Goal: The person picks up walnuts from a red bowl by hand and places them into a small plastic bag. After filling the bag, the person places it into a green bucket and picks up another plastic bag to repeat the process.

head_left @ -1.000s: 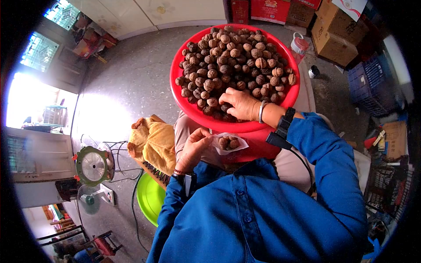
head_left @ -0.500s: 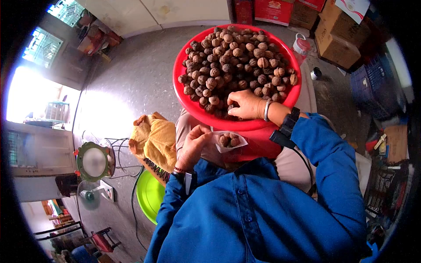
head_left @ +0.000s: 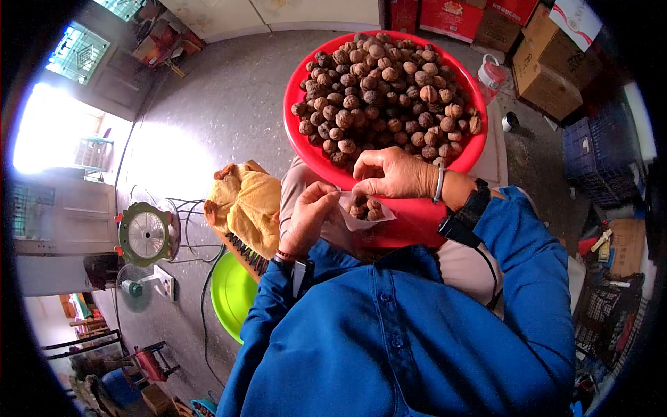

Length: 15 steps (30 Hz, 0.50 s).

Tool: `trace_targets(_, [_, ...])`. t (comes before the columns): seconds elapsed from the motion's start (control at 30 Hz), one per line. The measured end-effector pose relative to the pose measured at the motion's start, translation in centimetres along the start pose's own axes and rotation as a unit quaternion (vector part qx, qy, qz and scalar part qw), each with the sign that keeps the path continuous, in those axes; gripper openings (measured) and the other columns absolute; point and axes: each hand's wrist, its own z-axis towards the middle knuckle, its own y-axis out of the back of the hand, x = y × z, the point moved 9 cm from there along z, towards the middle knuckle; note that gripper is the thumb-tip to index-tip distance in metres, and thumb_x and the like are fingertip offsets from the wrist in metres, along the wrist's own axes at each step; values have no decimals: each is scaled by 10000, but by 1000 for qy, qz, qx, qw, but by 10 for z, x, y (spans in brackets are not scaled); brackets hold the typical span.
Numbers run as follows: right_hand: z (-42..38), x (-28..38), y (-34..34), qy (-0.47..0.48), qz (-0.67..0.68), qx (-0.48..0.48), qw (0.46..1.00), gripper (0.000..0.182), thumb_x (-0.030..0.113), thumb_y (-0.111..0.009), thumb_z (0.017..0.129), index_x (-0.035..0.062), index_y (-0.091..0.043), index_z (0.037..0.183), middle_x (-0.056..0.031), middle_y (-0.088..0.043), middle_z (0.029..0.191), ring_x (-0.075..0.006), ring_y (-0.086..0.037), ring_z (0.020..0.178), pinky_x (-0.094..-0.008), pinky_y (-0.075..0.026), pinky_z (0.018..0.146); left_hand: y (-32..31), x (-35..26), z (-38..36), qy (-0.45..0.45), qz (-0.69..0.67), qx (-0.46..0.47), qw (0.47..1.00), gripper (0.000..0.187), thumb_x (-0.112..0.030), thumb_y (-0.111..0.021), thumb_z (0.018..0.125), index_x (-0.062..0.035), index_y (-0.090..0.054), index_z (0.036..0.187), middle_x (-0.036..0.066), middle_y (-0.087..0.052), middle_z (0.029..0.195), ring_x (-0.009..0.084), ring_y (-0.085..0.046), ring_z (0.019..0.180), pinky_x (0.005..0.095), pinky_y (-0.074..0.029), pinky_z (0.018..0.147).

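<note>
My left hand [head_left: 310,217] is closed in a pinch on the edge of a small white bag [head_left: 360,223]. Several walnuts [head_left: 367,209] sit inside the bag, seen through its opening. My right hand [head_left: 397,174], a bracelet at its wrist, is at the bag's upper rim. Its thumb meets the rim close to the left fingertips, and its index finger curls above with a gap between them. Just beyond both hands stands a wide red basin [head_left: 290,132] heaped with loose walnuts [head_left: 389,90].
Left of my legs, a yellow cloth [head_left: 243,208] lies over a wooden-edged thing with dark coils, above a lime-green basin [head_left: 226,292]. A fan [head_left: 147,234] and cables are farther left. Cardboard boxes [head_left: 549,69], a red-lidded bottle [head_left: 491,73] and a blue crate [head_left: 590,160] stand right.
My right hand has come out of the walnuts in the red basin and moved toward me to the bag's rim. My left hand still holds the bag. The view has shifted slightly.
</note>
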Motion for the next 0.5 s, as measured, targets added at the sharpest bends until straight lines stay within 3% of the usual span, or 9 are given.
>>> trace_targets(0.17, [4, -20, 27, -13, -44, -97, 994, 239, 276, -747, 888, 44, -701, 925, -153, -722, 824, -247, -707, 773, -389, -547, 723, 5, 3, 1, -15, 2, -15, 1000, 124, -178, -662, 983, -59, -631, 999, -7, -619, 736, 88, -574, 612, 231, -463, 570])
trace_targets(0.23, [3, -29, 38, -37, -99, -125, 986, 159, 182, -735, 895, 38, -680, 934, -115, -716, 835, -200, -694, 786, -347, -544, 715, 6, 3, 2, -17, -1, -13, 1000, 122, -178, -663, 982, -60, -634, 995, -9, -620, 737, 85, -573, 612, 231, -463, 569])
trace_targets(0.43, [6, -59, 31, -51, -155, -89, 983, 164, 138, -720, 819, 47, -685, 950, -133, -708, 891, -280, -693, 822, -378, -550, 758, 10, 4, 3, -17, 8, -5, 1000, 135, -190, -666, 983, -60, -635, 997, -30, -595, 738, 65, -534, 616, 220, -435, 578])
trace_targets(0.5, [9, -56, 22, 9, -201, -71, 977, 189, 116, -713, 794, 47, -694, 969, -140, -705, 978, -307, -689, 888, -393, -554, 790, 9, 4, 3, -10, 10, -5, 1000, 140, -195, -667, 983, -60, -635, 1001, -38, -583, 744, 58, -518, 624, 216, -419, 579])
